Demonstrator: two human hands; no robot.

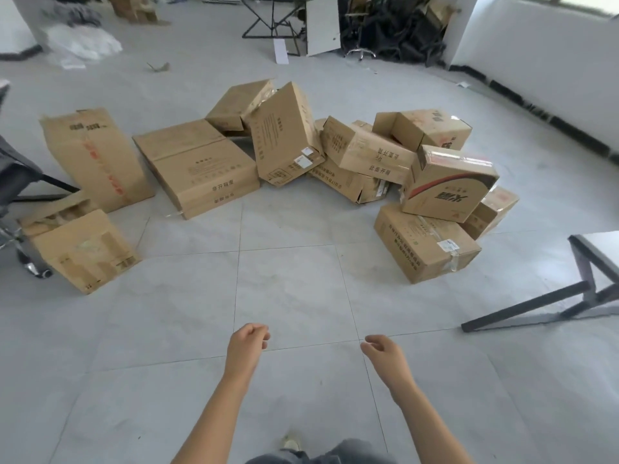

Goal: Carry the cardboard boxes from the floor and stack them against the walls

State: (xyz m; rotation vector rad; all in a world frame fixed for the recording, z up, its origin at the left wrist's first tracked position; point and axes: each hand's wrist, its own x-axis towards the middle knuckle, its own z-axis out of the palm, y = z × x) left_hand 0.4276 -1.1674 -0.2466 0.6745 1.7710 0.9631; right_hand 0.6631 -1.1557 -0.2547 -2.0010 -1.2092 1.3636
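Grey tiled floor (pixel 288 296) fills the view, and a wide stretch of it lies between the person and the boxes (pixel 335 162). They sit in a loose arc across the middle of the room, none against a wall.

At the left end a low box (pixel 80 249) sits right beside a chair (pixel 20 175), its near corner pointing this way. Just behind it stands a tall box (pixel 97 159), leaning. Next along is a flat box (pixel 197 165), long edge facing the person, with a strip of floor between it and the tall one. In the centre a tilted box (pixel 284 135) props on its lower edge against the ones behind.

On the right the pile tightens: a red-printed box (pixel 449 182) rests askew on a bottom box (pixel 425 242), with more wedged behind and beside it.

Further right, a table (pixel 596 236) corner juts in from the frame edge, its dark leg (pixel 526 306) slanting out over the tiles. Beyond it the right wall (pixel 552 61) runs back along a dark skirting. A white panel (pixel 323 25) and dark clutter (pixel 395 35) line the far end.

The 2 hands hover low in front, well apart from every box. The left hand (pixel 248 343) is empty with fingers loosely curled. The right hand (pixel 385 351) is the same, relaxed and touching nothing.
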